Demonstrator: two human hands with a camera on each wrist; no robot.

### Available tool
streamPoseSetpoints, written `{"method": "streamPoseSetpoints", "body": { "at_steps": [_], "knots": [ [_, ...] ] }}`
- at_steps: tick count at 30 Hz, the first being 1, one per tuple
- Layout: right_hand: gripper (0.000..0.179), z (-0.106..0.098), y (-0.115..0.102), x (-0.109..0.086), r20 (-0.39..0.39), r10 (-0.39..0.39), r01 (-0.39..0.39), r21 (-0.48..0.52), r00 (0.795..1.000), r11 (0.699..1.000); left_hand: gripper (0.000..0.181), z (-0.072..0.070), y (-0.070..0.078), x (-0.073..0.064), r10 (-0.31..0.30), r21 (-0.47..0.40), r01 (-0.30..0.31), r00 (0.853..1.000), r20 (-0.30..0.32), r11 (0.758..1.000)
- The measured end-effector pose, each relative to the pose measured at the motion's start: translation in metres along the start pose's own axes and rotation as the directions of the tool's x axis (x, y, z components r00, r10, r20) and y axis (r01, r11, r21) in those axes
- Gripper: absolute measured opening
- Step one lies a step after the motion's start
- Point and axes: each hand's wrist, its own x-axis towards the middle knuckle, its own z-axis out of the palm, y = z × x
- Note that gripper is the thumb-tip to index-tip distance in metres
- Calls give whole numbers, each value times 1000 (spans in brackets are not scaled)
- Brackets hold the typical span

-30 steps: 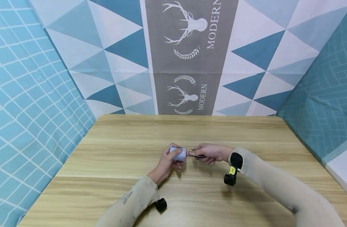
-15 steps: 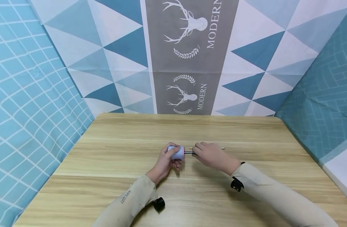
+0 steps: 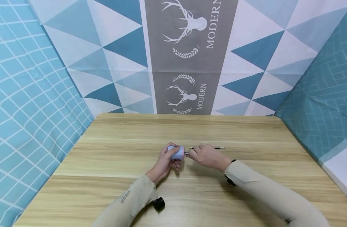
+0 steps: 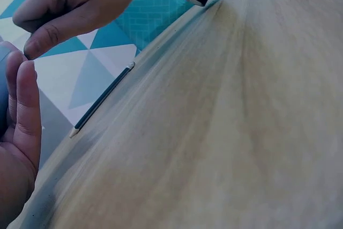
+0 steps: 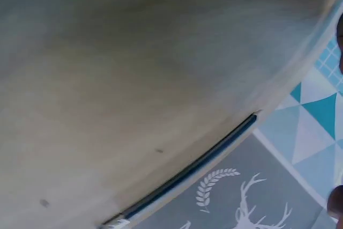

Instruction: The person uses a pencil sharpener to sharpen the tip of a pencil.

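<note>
In the head view my left hand [image 3: 163, 162] grips a small light blue cylinder with a pink rim [image 3: 177, 152], which looks like a pencil sharpener. It lies sideways, its pink end facing right. A dark pencil [image 3: 186, 153] runs into that end, and only a short piece shows. My right hand [image 3: 208, 156] pinches this pencil, back of the hand upward. Both hands are over the middle of the table. At its left edge, the left wrist view catches part of the blue sharpener [image 4: 3, 73] behind the left fingers.
A second dark pencil [image 3: 220, 148] lies on the wooden table [image 3: 128, 132] just behind the right hand, its pale point toward the left. Patterned cloths hang at the back [image 3: 185, 66] and both sides. Something white [image 3: 339, 170] stands at the right edge.
My right hand has rolled over from thumb-up to back-up, then shifted slightly left, closer to the sharpener. Less of the held pencil shows now. My left hand has barely moved.
</note>
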Motion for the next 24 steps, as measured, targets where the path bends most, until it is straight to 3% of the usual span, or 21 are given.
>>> {"method": "streamPoseSetpoints", "body": {
  "at_steps": [2, 4, 5, 7, 9, 11, 14, 16, 18, 20, 21, 22, 24],
  "knots": [
    [41, -1, 1, 3, 46, 25, -30, 115, 999, 993, 5, -1, 0, 1, -9, 1, 9, 1000, -9, 1000],
    [33, -3, 2, 8, 102, 65, -90, 256, 993, 962, 7, -2, 0, 2, -13, 2, 13, 1000, -15, 1000],
    [29, -4, 4, 10, 135, 88, -130, 344, 987, 930, 7, -2, 0, 3, -15, 0, 15, 1000, -17, 1000],
    [27, -6, 8, 15, 226, 129, -231, 520, 966, 822, 8, -3, 0, 3, -17, -5, 16, 1000, -20, 1000],
    [28, -8, 12, 19, 335, 159, -352, 664, 929, 659, 8, -3, 1, 3, -16, -9, 16, 1000, -19, 1000],
    [30, -10, 17, 22, 459, 170, -482, 741, 872, 467, 7, -2, 2, 2, -17, -13, 17, 1000, -19, 1000],
    [34, -11, 21, 22, 662, 129, -674, 728, 738, 126, 7, -2, 2, 1, -14, -10, 14, 1000, -13, 1000],
    [35, -10, 23, 21, 768, 70, -760, 641, 637, -107, 6, -2, 2, 1, -9, -8, 9, 1000, -5, 1000],
    [33, -9, 23, 19, 839, -15, -792, 507, 543, -340, 6, -1, 1, 0, -1, -9, 1, 1000, 6, 1000],
    [29, -10, 24, 18, 867, -89, -777, 389, 491, -494, 5, -1, 1, 0, 8, -10, -8, 1000, 17, 1000],
    [28, -10, 24, 17, 873, -118, -765, 340, 473, -546, 5, -1, 1, 0, 12, -11, -11, 1000, 22, 1000],
    [26, -11, 24, 17, 878, -143, -755, 296, 456, -585, 5, 0, 1, 0, 14, -12, -14, 1000, 26, 1000],
    [26, -12, 24, 16, 880, -166, -743, 259, 445, -617, 6, 0, 1, -1, 17, -10, -17, 999, 30, 1000]
  ]
}}
